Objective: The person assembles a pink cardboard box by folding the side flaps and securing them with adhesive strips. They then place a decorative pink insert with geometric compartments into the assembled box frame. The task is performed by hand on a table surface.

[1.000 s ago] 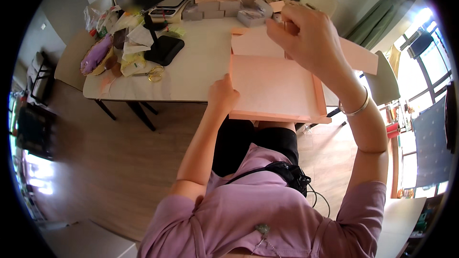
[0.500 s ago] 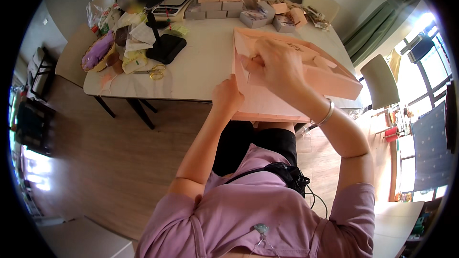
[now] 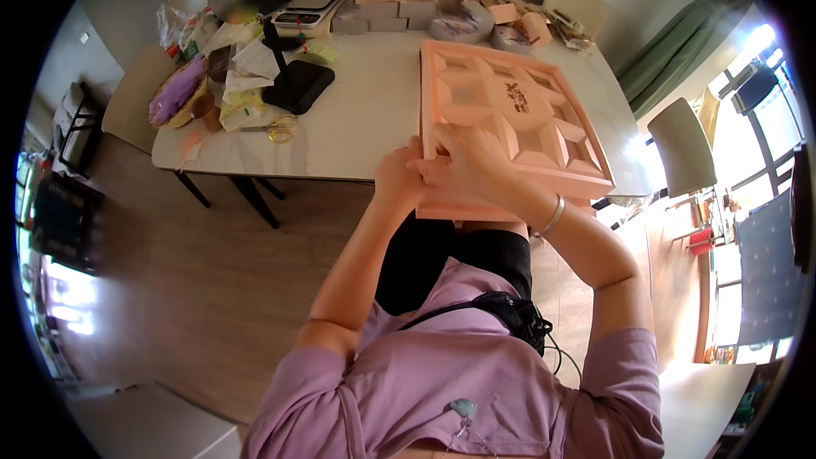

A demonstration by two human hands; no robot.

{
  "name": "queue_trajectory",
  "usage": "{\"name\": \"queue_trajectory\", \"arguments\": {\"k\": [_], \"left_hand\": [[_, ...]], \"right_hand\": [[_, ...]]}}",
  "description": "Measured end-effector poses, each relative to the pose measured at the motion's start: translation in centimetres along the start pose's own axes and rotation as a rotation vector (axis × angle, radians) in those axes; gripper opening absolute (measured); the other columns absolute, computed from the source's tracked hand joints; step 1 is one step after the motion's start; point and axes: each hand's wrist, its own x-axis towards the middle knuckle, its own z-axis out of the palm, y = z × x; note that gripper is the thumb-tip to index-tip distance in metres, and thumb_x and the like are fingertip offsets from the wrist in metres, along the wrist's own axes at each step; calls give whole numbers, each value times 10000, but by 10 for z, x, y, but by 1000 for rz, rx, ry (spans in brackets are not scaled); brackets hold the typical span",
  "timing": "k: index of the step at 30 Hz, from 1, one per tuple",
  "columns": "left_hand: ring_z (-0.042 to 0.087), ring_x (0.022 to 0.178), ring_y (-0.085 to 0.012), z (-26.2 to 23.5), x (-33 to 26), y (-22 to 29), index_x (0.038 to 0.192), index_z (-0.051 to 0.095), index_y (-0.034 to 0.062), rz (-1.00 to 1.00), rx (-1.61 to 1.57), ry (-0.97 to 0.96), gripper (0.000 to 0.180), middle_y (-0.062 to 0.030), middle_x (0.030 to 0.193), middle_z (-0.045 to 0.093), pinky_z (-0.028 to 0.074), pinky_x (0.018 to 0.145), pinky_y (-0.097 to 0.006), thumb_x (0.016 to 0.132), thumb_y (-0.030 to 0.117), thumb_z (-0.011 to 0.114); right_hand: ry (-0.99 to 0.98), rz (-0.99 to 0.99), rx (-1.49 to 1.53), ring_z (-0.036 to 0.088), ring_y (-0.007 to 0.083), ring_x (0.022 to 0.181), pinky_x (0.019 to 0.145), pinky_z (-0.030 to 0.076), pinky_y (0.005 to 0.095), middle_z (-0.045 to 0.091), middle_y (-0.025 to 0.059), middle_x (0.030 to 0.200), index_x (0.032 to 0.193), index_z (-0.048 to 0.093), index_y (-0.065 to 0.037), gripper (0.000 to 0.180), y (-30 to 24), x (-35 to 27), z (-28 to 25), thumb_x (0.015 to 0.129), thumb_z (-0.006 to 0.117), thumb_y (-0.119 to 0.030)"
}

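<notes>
Fitting the peach tray (image 3: 489,108) over the box (image 3: 450,212) seems in hand at the table's (image 3: 365,110) near edge. Left hand (image 3: 399,177) and right hand (image 3: 469,161) are curled at the tray's near-left corner; what is pinched cannot be told. Careful alignment seems called for.

From here, the flat peach box (image 3: 491,95) looks like smooth, dull card — the white, grey-streaked table (image 3: 365,110), like slick stone. The round silver bangle (image 3: 554,214) is shiny metal — the pink shirt (image 3: 391,382), matt cloth.
</notes>
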Motion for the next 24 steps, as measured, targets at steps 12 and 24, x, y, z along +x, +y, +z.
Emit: {"name": "queue_trajectory", "arguments": {"k": [12, 24], "left_hand": [[697, 832, -296, -84, 22, -21, 1168, 702, 55, 36, -193, -499, 436, -156, 873, 716, 544, 739, -410, 822, 309, 780], [689, 895, -187, -4, 261, -66, 1183, 705, -9, -27, -229, -270, 353, -89, 1056, 747, 540, 847, -297, 1011, 280, 597]], "right_hand": [[-158, -149, -178, 600, 297, 928, 799, 492, 424, 564, 93, 926, 1015, 607, -72, 432, 18, -62, -30, 774, 798, -376], [-358, 79, -58, 609, 213, 1016, 1046, 407, 458, 654, -27, 950, 898, 779, -162, 212, 63, -144, -97, 694, 827, -127]]}}
